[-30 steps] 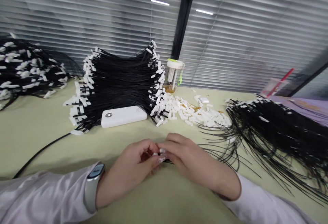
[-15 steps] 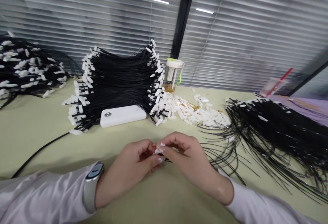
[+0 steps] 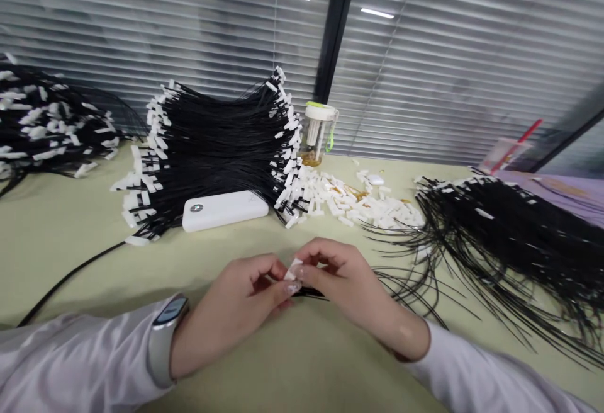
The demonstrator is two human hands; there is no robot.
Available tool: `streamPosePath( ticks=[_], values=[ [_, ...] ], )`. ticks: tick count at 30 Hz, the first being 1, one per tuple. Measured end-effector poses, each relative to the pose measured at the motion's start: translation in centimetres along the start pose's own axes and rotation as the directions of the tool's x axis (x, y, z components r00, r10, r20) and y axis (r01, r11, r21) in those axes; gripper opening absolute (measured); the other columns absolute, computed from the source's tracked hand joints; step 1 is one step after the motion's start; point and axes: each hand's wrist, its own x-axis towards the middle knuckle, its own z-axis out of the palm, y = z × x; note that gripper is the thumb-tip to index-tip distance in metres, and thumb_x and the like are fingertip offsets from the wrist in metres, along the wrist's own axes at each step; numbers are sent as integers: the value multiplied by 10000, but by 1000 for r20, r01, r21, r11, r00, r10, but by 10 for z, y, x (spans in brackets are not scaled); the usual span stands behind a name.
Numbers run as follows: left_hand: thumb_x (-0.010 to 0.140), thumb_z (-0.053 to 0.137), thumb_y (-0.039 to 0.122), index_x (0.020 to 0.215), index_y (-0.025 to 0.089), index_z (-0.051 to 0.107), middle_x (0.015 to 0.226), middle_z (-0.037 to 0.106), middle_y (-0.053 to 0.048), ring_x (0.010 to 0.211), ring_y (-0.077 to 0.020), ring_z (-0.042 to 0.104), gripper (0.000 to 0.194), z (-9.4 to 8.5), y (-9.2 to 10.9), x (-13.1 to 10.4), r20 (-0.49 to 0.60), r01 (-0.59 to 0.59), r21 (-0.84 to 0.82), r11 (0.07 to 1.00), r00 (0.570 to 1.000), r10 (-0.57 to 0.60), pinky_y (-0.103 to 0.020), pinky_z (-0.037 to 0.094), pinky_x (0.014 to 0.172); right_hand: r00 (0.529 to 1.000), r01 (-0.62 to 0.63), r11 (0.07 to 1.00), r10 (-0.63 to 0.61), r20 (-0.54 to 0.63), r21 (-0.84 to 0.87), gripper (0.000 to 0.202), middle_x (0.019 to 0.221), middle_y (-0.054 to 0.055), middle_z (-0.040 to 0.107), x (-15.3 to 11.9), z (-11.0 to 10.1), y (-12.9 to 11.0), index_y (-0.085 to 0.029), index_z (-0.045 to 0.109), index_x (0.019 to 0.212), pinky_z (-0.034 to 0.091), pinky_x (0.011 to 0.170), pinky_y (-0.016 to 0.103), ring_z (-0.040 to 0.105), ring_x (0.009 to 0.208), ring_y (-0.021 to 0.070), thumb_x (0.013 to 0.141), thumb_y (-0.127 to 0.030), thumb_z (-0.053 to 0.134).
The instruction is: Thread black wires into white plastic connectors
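My left hand [image 3: 236, 312] and my right hand [image 3: 352, 290] meet at the middle front of the table, thumbs and fingers pinched together. Between their fingertips is a small white plastic connector [image 3: 294, 268], held tilted by both hands. Black wires [image 3: 312, 293] run out beneath my right fingers toward the right; where they join the connector is hidden. Just beyond the hands lies a loose pile of white connectors [image 3: 391, 213]. To the right spreads a bundle of black wires [image 3: 514, 237], its loose ends reaching near my right wrist.
A stack of black cables [image 3: 221, 142] with white ends stands behind a white power bank [image 3: 225, 210]. Another cable heap [image 3: 51, 120] lies far left. A clear cup [image 3: 314, 133] stands by the window blinds. At the right back is a plastic cup [image 3: 503, 155] with a red straw.
The white connector shows more clearly between my fingertips and is tilted upward now. Both hands stay together, with small finger shifts. The view has moved slightly.
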Motion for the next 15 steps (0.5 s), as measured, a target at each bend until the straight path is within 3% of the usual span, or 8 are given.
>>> streamPosePath(
  ticks=[3,8,12,15],
  values=[
    [766,457,372,700,175,511,651,536,17,633,-138,547,215,-1,0,1,-10,24,-51,998,1000,-25,-248,443,581,998,19,999,-17,52,-38,168,711,-10,556,2,-7,0,-176,574,823,391,566,199,489,637,79,773,-307,482],
    [747,484,402,653,175,442,619,445,46,612,-116,537,249,-3,1,5,-16,79,-215,973,996,-84,-251,469,591,976,80,952,-16,215,-295,178,621,-31,531,3,-18,1,-166,579,696,341,511,187,441,563,66,784,-266,460],
    [748,490,388,644,170,442,616,410,54,607,-94,493,246,-4,1,5,-20,70,-278,958,997,-78,-276,497,646,972,149,903,-60,226,-404,182,618,-39,542,0,-17,0,-173,550,665,349,526,183,459,567,64,798,-227,438],
    [750,488,385,638,164,449,616,415,52,604,-94,489,250,-3,1,5,-17,80,-272,959,996,-88,-275,502,640,966,222,805,-106,235,-550,179,654,-32,554,-2,-15,-2,-182,539,702,360,560,192,475,589,68,819,-210,408]
  ],
)
